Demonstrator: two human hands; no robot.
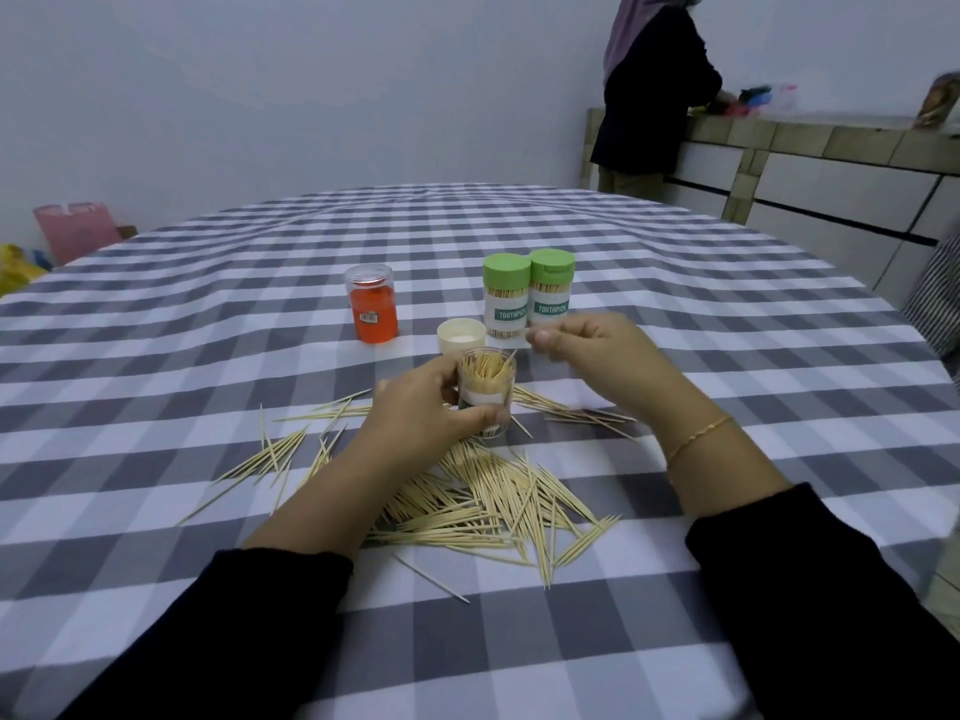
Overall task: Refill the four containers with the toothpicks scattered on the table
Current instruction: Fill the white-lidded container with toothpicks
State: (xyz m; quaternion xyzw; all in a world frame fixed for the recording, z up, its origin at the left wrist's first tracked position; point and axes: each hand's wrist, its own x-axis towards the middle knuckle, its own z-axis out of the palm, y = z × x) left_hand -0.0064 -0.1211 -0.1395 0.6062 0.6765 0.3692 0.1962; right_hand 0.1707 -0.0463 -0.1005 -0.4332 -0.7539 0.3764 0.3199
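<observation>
On the grey and white checked tablecloth (208, 314): orange clear plastic jar (373, 304), white round lid (461, 336), two green-capped toothpick jars (527, 293). Left hand (421, 407) curled around open clear jar (485, 389), packed with toothpicks. Right hand (592, 356) beside, fingertips pinched; cannot tell on what. Loose wooden toothpicks (488, 501) heaped underneath.

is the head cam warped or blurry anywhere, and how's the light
Head view: wide-angle warp bows the checked tablecloth stripes, strongest at the edges; light is dim, flat and bluish with only soft shadows; the right hand fingertips look slightly smeared, while the toothpick pile and the held container stay fairly sharp.
</observation>
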